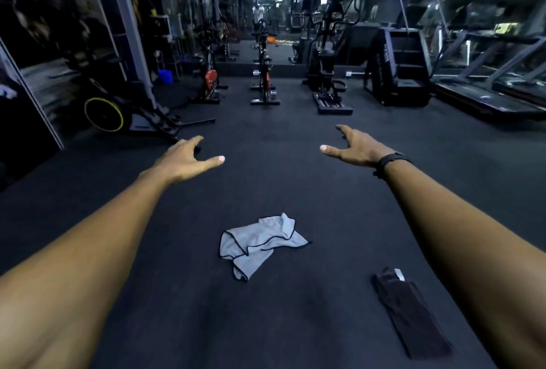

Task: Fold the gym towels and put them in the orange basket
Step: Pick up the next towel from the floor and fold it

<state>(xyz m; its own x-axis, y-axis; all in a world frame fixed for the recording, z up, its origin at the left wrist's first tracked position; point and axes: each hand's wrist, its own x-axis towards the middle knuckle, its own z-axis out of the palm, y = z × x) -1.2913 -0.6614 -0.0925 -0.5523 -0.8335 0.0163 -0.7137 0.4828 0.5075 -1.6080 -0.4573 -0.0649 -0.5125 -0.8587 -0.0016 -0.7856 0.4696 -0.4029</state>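
Note:
A crumpled grey towel [260, 244] with dark edging lies on the black gym floor below and between my arms. A dark towel [409, 312] with a small white label lies in a long strip to its right, partly under my right forearm. Both arms stretch forward above the floor. My left hand [189, 158] is spread, fingers relaxed, holding nothing. My right hand [354, 147], with a black band at the wrist, is also spread and holds nothing. Both hands are well beyond the towels and touch neither. No orange basket is in view.
Exercise bikes [264, 79] and an elliptical [328, 85] stand in a row ahead. A stair machine [399, 73] and treadmills [496, 82] line the right. A bike with a yellow-rimmed wheel [103, 114] stands at the left wall. Dark open floor lies around the towels.

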